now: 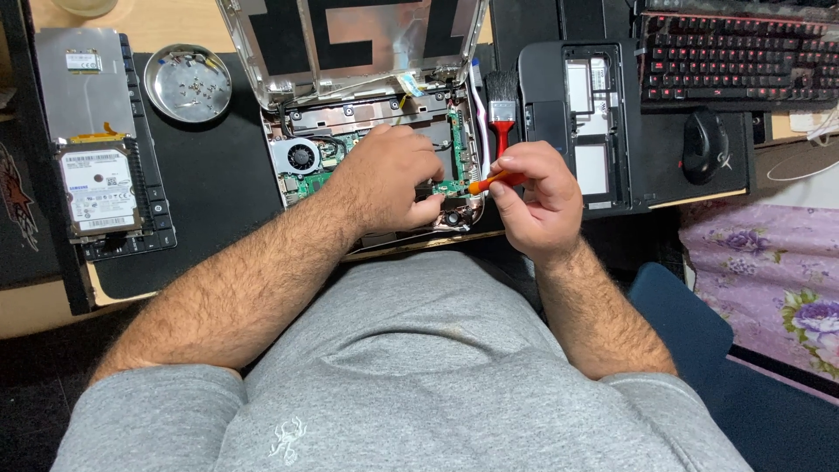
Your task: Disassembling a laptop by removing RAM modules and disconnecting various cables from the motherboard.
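White-labelled hard drive (98,188) far left

The counter (175,22) is of light wood and carries a black mat (218,183). An opened laptop base (376,149) lies on the mat. Left of the laptop base stands a round metal dish (187,83) with small screws. Further left lies a hard drive (98,190). Right of the laptop base lie a red-handled brush (502,109), a black cover panel (581,122), a black mouse (704,144) and a keyboard (734,57).
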